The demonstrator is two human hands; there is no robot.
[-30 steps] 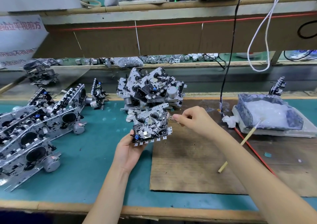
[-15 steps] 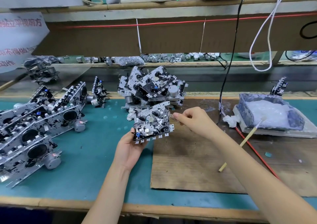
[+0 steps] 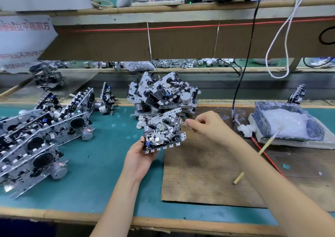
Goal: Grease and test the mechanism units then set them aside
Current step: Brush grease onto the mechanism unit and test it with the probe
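A metal mechanism unit point(image 3: 164, 129) with black parts and a small blue piece is held tilted above the bench in my left hand point(image 3: 139, 157), which grips its lower left edge from below. My right hand point(image 3: 204, 124) is at the unit's right edge, its fingers curled and pinching a small thin thing there; what it is cannot be made out. A pile of similar units point(image 3: 163, 93) lies just behind. Rows of units with round motors point(image 3: 36, 138) lie at the left.
A tray of white grease point(image 3: 288, 122) sits at the right with a wooden stick point(image 3: 253, 155) leaning out of it. A brown board point(image 3: 208, 167) covers the teal bench top point(image 3: 94, 164). A black cable point(image 3: 243, 73) and white cable hang from the shelf above.
The unit and both hands have risen slightly and stayed together; the right hand keeps its pinch at the unit's right edge. The view has shifted a little.
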